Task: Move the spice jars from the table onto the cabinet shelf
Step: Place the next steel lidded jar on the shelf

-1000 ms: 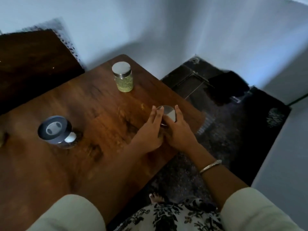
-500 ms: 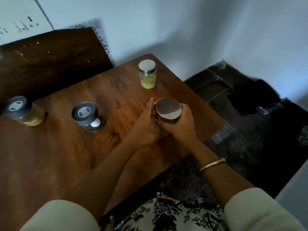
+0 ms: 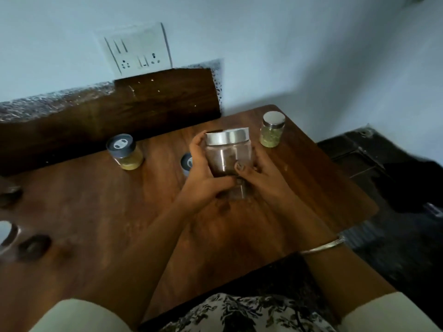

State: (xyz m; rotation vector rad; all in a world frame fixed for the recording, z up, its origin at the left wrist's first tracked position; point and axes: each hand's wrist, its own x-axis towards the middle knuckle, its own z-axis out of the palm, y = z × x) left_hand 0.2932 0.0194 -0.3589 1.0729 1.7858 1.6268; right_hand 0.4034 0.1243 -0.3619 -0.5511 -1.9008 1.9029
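Yellow-filled jar [image 3: 125,153], green-filled jar [image 3: 272,130] beyond bare tabletop [image 3: 100,212]

The table [image 3: 96,224] is brown wood-grain, the jar [image 3: 225,159] silver-lidded, the garment [image 3: 251,312] floral black-and-white.

Nothing legible
We can read no word or number on the glass jar [image 3: 229,161] (clear sides) or the switch plate [image 3: 136,50].

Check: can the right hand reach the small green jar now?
Likely not yet: right hand and left hand hold the big jar; the path to the small green jar looks clear.
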